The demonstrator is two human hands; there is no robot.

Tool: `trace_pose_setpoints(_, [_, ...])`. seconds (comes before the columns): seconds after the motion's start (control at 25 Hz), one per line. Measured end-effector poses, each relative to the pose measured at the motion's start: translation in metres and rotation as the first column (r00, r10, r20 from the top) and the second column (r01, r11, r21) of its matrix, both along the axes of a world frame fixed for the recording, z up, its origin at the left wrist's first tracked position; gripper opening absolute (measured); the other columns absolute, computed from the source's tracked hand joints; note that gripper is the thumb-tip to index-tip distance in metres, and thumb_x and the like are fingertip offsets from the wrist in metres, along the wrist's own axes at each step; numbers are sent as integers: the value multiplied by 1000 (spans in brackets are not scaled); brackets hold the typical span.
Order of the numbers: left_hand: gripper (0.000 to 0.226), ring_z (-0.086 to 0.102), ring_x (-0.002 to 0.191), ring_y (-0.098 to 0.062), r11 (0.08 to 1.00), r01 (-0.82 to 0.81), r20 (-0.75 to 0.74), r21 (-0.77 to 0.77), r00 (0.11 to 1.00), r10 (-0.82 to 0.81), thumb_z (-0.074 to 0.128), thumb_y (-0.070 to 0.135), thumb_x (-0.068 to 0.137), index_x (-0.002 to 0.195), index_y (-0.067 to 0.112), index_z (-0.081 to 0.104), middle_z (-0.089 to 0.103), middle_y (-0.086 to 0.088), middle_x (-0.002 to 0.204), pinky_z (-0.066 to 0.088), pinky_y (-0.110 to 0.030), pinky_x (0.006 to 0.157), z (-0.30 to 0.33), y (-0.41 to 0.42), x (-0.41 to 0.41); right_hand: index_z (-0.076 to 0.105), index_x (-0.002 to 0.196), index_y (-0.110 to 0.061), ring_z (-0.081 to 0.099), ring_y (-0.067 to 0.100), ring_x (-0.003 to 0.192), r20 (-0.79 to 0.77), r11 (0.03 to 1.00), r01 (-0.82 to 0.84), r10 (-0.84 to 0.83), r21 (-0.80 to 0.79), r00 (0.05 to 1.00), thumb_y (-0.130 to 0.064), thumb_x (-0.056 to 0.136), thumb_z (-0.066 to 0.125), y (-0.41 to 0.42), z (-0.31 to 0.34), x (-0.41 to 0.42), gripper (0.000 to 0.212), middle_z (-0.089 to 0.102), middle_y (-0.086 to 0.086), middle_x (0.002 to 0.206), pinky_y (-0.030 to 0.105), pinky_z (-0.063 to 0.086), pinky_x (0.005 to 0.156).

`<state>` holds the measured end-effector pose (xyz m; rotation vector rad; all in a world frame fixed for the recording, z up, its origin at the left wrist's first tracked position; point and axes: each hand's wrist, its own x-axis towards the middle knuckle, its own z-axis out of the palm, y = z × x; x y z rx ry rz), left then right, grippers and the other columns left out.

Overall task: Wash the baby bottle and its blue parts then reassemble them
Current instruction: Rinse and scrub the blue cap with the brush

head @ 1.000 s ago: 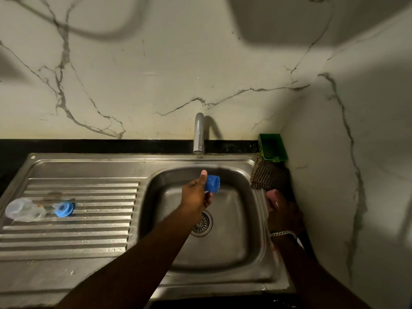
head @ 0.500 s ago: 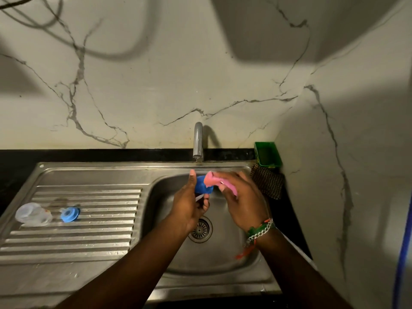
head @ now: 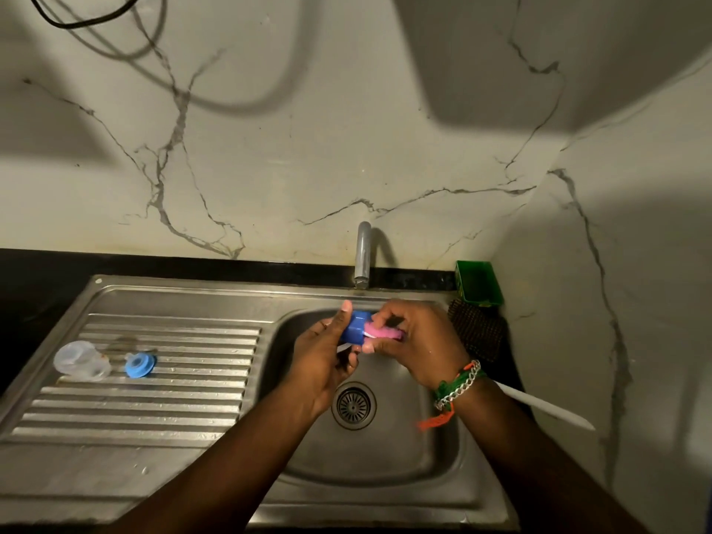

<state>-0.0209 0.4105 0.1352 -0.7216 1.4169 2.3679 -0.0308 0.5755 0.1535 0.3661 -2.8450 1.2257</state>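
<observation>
Over the sink basin [head: 389, 452], my left hand [head: 327, 356] grips a small blue cap [head: 356, 328] below the tap. My right hand [head: 416, 341] holds a pink sponge [head: 381, 333] and presses it against the cap's open end. On the ribbed drainboard [head: 154, 395] at the left lies the clear baby bottle [head: 79, 360] on its side. Beside it, to the right, rests a blue ring part [head: 139, 365].
A steel tap [head: 362, 252] stands behind the basin with no water seen running. A green tray [head: 478, 283] and a dark mesh scrubber [head: 477, 333] sit at the back right corner. The drain [head: 353, 404] lies under my hands. A white handle [head: 547, 410] pokes out by my right forearm.
My right hand came from the sink's right edge with the pink sponge and now presses it against the blue cap. My left hand kept the cap over the basin.
</observation>
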Motion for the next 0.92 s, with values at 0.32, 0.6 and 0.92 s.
trace_pose_setpoints(0.32, [38, 67, 72, -20, 998, -48, -3, -29, 999, 48, 78, 41, 82, 106, 13, 72, 78, -12, 93, 54, -27, 62, 2, -11, -6, 70, 113, -37, 66, 13, 96, -182, 966, 35, 13, 256, 983, -24, 84, 74, 0, 7, -1, 32, 69, -13, 111, 36, 58, 80])
trace_pose_setpoints(0.6, [32, 67, 78, -20, 1000, -16, -85, -22, 996, 14, 77, 37, 81, 102, 13, 74, 78, -10, 97, 55, -29, 64, 2, -13, -3, 69, 117, -34, 68, 13, 97, -156, 976, 74, -42, 203, 987, -39, 92, 63, -1, 8, 0, 26, 73, -11, 109, 35, 56, 80])
trace_pose_setpoints(0.92, [32, 68, 85, -19, 999, 31, -138, 42, 990, -25, 77, 26, 80, 110, 13, 77, 76, -11, 108, 58, -29, 68, -2, -18, 4, 72, 105, -36, 68, 6, 84, -13, 993, 117, -117, 7, 993, -51, 80, 59, -2, 4, 8, 32, 75, -16, 91, 42, 59, 76])
